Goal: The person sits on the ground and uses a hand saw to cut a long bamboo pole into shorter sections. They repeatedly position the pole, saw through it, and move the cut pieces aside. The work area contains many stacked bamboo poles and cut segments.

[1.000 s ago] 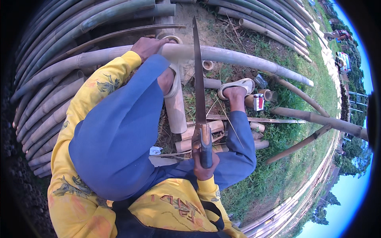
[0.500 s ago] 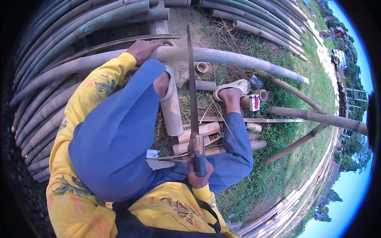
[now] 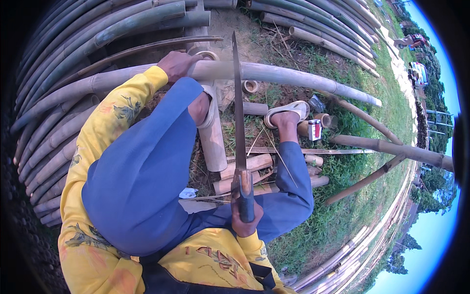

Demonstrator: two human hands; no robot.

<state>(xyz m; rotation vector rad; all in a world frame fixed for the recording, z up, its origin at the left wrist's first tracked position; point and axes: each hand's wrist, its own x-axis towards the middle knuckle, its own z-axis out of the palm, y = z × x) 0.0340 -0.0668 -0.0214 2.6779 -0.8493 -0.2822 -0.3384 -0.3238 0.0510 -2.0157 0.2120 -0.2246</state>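
A long, pale bamboo pole (image 3: pixel 303 79) runs crosswise in front of me. My left hand (image 3: pixel 177 66) grips it from above, left of the saw, its fingers partly hidden. In my right hand (image 3: pixel 246 224), closed round the wooden handle near my lap, is a hand saw (image 3: pixel 239 117). Its long, dark blade points away from me and crosses the pole to the right of my left hand. Whether the teeth are in a cut I cannot tell. My sandalled left foot (image 3: pixel 208 105) rests by a thick bamboo piece (image 3: pixel 214 147) below the pole.
Stacked bamboo poles (image 3: pixel 142 24) lie far left, with another pile (image 3: pixel 328 34) at far right. A split strip (image 3: pixel 147 47) lies beyond my left hand. Short cut pieces (image 3: pixel 246 165) lie between my legs. A propped bamboo frame (image 3: pixel 391 145) and a red-and-white pack (image 3: pixel 315 130) are at right.
The saw has shifted slightly, still lying across the pole. The split strip's near end sits a little farther from the pole. My left hand keeps its place on the pole.
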